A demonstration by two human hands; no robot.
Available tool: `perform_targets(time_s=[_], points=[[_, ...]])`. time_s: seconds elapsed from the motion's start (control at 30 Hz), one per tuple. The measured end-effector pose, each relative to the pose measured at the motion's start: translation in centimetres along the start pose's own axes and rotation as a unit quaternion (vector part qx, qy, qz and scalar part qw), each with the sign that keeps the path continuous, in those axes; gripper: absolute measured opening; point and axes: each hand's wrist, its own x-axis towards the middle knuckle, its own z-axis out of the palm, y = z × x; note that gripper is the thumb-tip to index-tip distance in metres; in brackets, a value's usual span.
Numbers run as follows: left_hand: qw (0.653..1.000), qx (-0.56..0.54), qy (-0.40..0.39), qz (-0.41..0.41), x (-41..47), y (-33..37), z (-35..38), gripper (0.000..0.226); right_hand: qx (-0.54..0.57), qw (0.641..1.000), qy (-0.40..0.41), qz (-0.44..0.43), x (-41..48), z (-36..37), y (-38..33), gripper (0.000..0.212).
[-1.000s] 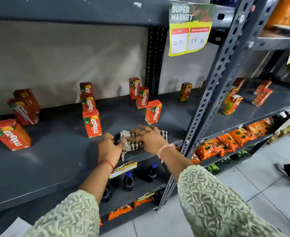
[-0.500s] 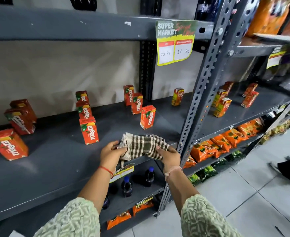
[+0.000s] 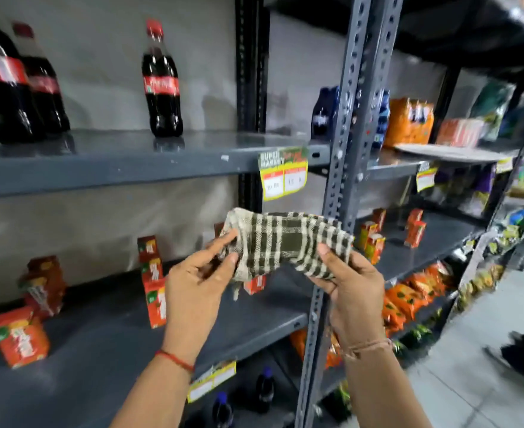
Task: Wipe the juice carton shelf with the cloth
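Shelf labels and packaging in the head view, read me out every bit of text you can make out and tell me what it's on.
"SUPER MARKET": top of the yellow price tag on the upper shelf edge.
Its prices: blurred.
Cola bottle red label: script too blurred.
Juice cartons: brand smeared.
Lower price tag: unreadable.

Grey steel racking (image 3: 344, 125) — pale wall (image 3: 100, 57) behind, tiled floor (image 3: 470, 350).

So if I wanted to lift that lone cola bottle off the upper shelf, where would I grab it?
Probably around the narrow waist of the cola bottle, at the red label, coming straight from the front. It stands upright and alone, with free space on both sides, so fingers can wrap round it. The wall behind blocks any other approach.
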Motion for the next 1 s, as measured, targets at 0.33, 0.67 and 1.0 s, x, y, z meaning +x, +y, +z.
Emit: perform_targets(time_s=[0.33, 0.67, 1.0], points=[[0.979, 0.129, 0.11, 0.115, 12.3, 10.9, 2.6, 0.03, -0.067, 0.987, -0.108, -0.094, 9.5, 10.5, -12.8, 0.017], [0.869, 0.486, 0.053, -0.075, 21.1, 10.1, 3.5, 0.038, -0.57, 0.812, -0.078, -0.1, 18.8, 14.5, -10.3, 0.019], [0.907, 0.402, 0.081, 0.095, 17.2, 11.8, -2.1, 0.026, -0.514, 0.753, -0.018, -0.411, 10.7, 20.0, -9.8, 0.041]])
